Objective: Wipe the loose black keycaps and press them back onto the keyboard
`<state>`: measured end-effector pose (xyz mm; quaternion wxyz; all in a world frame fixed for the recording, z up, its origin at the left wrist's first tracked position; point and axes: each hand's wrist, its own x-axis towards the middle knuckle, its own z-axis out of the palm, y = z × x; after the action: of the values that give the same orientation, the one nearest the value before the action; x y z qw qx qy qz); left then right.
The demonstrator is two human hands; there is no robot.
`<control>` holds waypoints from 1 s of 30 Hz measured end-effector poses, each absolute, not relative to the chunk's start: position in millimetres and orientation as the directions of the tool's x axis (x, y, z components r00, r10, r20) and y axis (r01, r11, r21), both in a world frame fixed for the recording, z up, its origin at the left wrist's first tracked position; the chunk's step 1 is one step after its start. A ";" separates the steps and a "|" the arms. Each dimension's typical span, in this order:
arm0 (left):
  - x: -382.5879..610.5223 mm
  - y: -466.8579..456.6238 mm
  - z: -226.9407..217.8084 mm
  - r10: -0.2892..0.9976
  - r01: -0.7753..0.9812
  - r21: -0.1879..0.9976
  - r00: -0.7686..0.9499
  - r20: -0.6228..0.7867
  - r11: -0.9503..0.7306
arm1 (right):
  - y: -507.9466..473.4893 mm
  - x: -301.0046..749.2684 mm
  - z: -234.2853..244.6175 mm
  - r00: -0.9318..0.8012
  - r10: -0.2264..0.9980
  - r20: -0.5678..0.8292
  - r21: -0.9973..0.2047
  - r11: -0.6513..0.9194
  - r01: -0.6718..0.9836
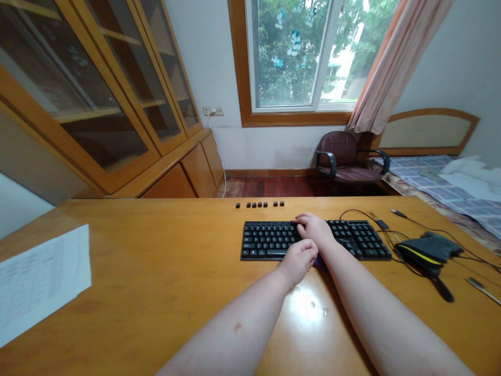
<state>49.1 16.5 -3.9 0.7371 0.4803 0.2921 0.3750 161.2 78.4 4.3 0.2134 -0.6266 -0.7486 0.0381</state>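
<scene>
A black keyboard point(270, 237) lies on the wooden desk. My right hand point(315, 230) rests over its middle, with bent fingertips and thumb close together at the top row of keys; whatever is between them is too small to make out. Just in front of it, my left hand point(298, 263) is curled closed at the keyboard's near edge, and its palm and contents are hidden. Behind the keyboard, several loose black keycaps point(259, 204) stand in a spaced row near the desk's far edge. Both hands cover part of the middle keys.
At right on the desk point(156, 277) lie a dark pouch with a yellow stripe point(425, 253), thin cables, a USB plug point(398, 213) and a slim brush-like tool point(479, 286). Printed paper point(47, 277) lies at left. Beyond are a chair point(338, 154), a bed and a glass-door cabinet.
</scene>
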 end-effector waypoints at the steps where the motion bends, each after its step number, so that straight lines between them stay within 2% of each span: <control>1: 49.2 18.1 -4.8 0.836 -0.331 0.900 0.545 -0.065 0.285 | 78.3 162.2 5.6 -0.092 0.946 0.310 -0.345 0.202 0.917; 4: 48.0 23.2 -6.0 0.872 -0.526 0.788 0.489 -0.026 0.318 | 87.1 163.0 11.4 -0.016 0.936 0.353 -0.376 0.157 0.913; 8: 43.3 27.4 -2.4 0.904 -0.676 0.665 0.428 0.004 0.317 | 120.9 155.3 15.2 -0.034 0.969 0.246 -0.341 0.119 0.933; 16: 37.3 30.0 2.9 0.924 -0.762 0.562 0.383 -0.013 0.324 | 178.9 132.8 2.5 -0.108 0.984 0.141 -0.334 0.150 0.931; 21: 39.3 29.2 0.2 0.914 -0.736 0.596 0.405 0.007 0.321 | 182.9 134.7 2.1 -0.097 0.989 0.112 -0.359 0.131 0.924; 23: 38.5 29.1 0.9 0.913 -0.732 0.596 0.407 -0.008 0.331 | 176.2 138.2 7.7 -0.068 0.988 0.136 -0.382 0.116 0.917; 27: 36.6 31.0 2.6 0.906 -0.765 0.523 0.421 -0.036 0.376 | 137.0 147.0 21.0 -0.010 0.969 0.245 -0.456 0.124 0.881; 28: 37.1 31.5 2.2 0.902 -0.760 0.519 0.429 -0.051 0.391 | 121.1 149.2 22.7 0.004 0.959 0.283 -0.493 0.142 0.858; 30: 39.9 31.5 0.1 0.892 -0.721 0.555 0.443 -0.091 0.415 | 84.8 153.3 23.1 0.083 0.905 0.417 -0.682 0.251 0.687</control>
<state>39.9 31.5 0.1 0.8193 0.2244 0.1901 0.4922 153.3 84.8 23.1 0.4282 -0.5987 -0.6649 0.1272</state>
